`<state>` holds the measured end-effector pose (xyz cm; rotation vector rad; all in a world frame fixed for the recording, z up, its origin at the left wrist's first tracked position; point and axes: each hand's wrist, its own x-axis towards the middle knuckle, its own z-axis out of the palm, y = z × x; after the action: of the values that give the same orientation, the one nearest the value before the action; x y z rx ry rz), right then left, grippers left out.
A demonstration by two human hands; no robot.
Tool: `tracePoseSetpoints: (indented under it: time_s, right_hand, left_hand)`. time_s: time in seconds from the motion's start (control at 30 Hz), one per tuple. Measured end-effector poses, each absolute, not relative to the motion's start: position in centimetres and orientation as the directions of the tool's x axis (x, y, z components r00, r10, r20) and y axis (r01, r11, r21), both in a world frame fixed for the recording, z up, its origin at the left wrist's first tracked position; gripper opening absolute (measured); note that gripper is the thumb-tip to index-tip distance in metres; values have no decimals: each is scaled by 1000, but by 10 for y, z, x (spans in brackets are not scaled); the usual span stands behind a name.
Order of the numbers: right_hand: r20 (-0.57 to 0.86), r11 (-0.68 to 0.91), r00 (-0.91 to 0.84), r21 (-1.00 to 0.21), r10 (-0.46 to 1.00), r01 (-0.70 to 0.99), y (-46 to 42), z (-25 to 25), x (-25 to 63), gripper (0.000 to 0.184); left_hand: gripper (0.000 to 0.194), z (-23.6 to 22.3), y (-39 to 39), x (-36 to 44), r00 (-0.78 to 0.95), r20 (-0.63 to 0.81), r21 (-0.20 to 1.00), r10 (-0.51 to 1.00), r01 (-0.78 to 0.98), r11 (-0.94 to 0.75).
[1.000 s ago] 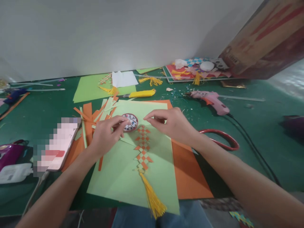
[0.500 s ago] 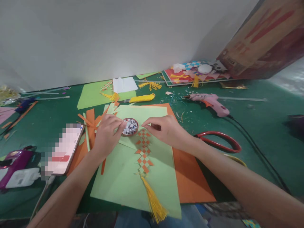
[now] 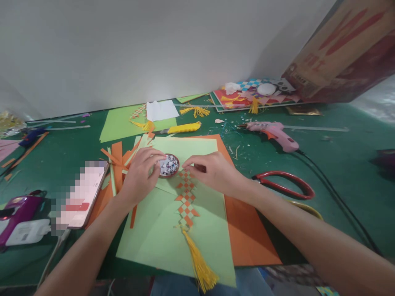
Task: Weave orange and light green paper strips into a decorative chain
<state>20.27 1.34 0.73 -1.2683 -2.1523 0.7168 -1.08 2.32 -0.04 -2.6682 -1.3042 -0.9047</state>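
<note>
A small round dish [image 3: 178,166] full of tiny black-and-white googly eyes [image 3: 169,165] sits on a pale green sheet [image 3: 148,242]. My left hand [image 3: 142,170] has its thumb and fingers closed on the dish's left edge. To the right, my right hand [image 3: 212,170] is pinched at the top end of a woven orange-and-green paper piece [image 3: 187,197]; whatever lies between its fingertips is too small to make out. The woven piece lies flat, pointing toward me, with a yellow tassel [image 3: 200,263] at its near end. Small dark dots mark its upper part.
Orange paper [image 3: 249,234] lies under the green sheet. Right of it are a pink glue gun [image 3: 273,133] and red-handled scissors [image 3: 286,183]. A yellow cutter [image 3: 185,128] lies behind; paper strips [image 3: 117,158] and a phone [image 3: 83,193] are at left.
My left hand's fingers have spread a little and shifted over the dish's edge. My right fingertips have moved slightly left and down, to the woven piece's top end.
</note>
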Motion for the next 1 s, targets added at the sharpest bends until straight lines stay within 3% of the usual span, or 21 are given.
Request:
tracePoseSetpoints:
  time_s: [0.1, 0.23, 0.6, 1.0]
  right_hand:
    - [171, 412, -414, -675, 894, 612, 13, 7, 202, 21]
    - [169, 418, -420, -666, 892, 618, 12, 6, 201, 22]
    - [113, 384, -430, -685, 896, 619, 12, 9, 201, 22]
    - [128, 401, -441, -686, 888, 607, 11, 10, 200, 24]
  left_hand:
    - [24, -4, 24, -12, 491, 534, 183, 688, 727, -661]
    - [12, -6, 26, -14, 517, 536, 135, 667, 728, -672]
    - [24, -3, 32, -10, 668, 384, -139, 637, 724, -675]
    - [27, 2, 30, -10, 765, 365, -267, 530, 631, -728]
